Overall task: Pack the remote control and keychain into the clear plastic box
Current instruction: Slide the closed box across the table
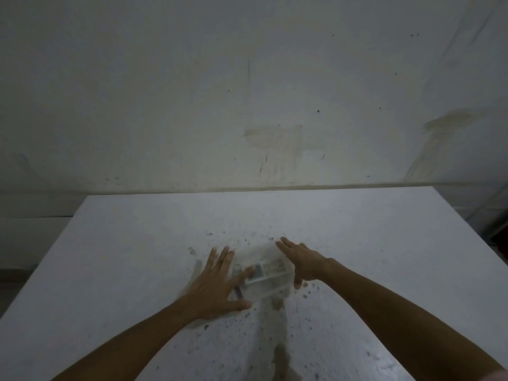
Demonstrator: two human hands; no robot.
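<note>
1. The white table [357, 243] is stretching wide on every side; its far edge is running along the stained wall [247, 92], and its left edge is slanting down toward the viewer.
2. Plenty of bare tabletop is lying open to the left, the right and beyond the hands; dark specks and a brownish smear are dotting the middle.
3. The clear plastic box [264, 273] is sitting near the table's centre, turned at a slant, well away from every edge.
4. Through its see-through top, the remote control [270, 269] is showing as a pale bar with a dark patch at one end; the keychain is too blurred to pick out.
5. The left hand [217, 284] is lying flat with fingers spread wide, pressing on the box's left end.
6. The right hand [302, 262] is spreading open over the box's right end, fingers stretched along the far side, thumb at the near corner.
</note>
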